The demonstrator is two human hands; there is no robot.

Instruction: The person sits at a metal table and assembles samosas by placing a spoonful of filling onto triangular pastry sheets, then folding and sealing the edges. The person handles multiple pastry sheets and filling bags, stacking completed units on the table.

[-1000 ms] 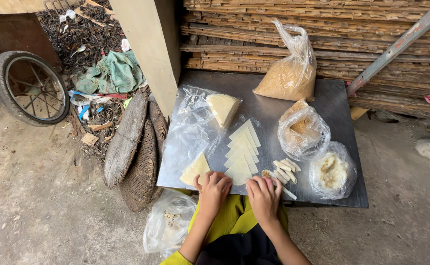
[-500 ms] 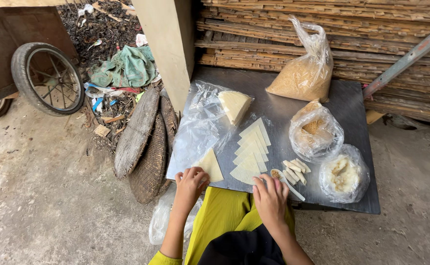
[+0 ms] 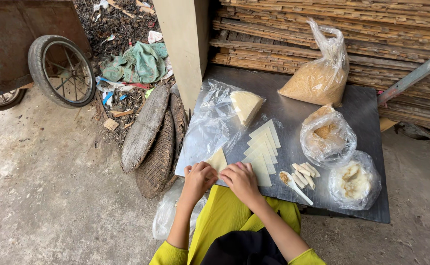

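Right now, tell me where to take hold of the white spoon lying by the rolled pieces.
Grip the white spoon by its handle end, coming from the lower right. The bowl, at the upper left, holds brown filling, and rolled pieces crowd its upper side. The handle points free toward the board's near edge, probably the cleanest hold.

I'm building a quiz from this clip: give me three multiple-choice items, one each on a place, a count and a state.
1. Where is the spoon?
A. beside the small rolls
B. inside the tall bag
C. on the ground

2. How many clear bags with filling stand on the dark board?
A. one
B. three
C. five

3. What are both hands doing?
A. hanging idle
B. gripping the wheel
C. touching a triangular wrapper

Answers: 1 A, it lies left of the rolls. 2 B, three stand along the right. 3 C, left hand and right hand meet at it.
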